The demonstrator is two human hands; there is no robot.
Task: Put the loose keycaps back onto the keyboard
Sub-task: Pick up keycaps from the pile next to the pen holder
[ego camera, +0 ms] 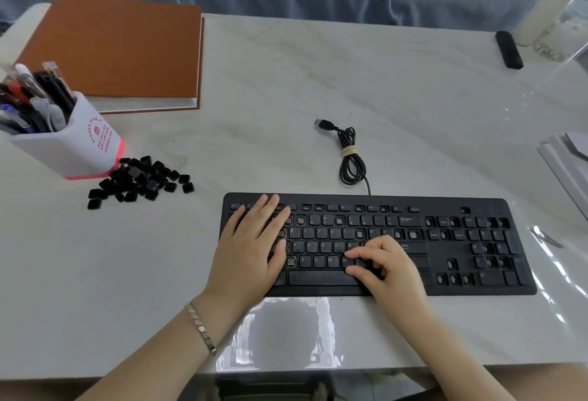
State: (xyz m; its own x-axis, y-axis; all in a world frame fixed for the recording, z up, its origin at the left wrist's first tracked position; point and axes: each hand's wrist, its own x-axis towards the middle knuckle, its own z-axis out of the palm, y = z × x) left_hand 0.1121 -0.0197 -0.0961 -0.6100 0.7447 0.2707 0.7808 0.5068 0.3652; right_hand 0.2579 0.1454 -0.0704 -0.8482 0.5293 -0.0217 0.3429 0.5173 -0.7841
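Resting flat on the keyboard (458, 287), left hand (251, 243) (fingers (269, 207) straight); right hand (386, 268) curled, hold unclear

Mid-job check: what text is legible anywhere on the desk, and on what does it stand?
"R T Y U", "P": keyboard, upper letter row.
"F H G J K": keyboard, middle row.
"V C N M": keyboard, bottom row.
"Backspace", "Enter": keyboard, right of the letters.
Red print on the pen holder: too small to read.
Other key legends: blurred.
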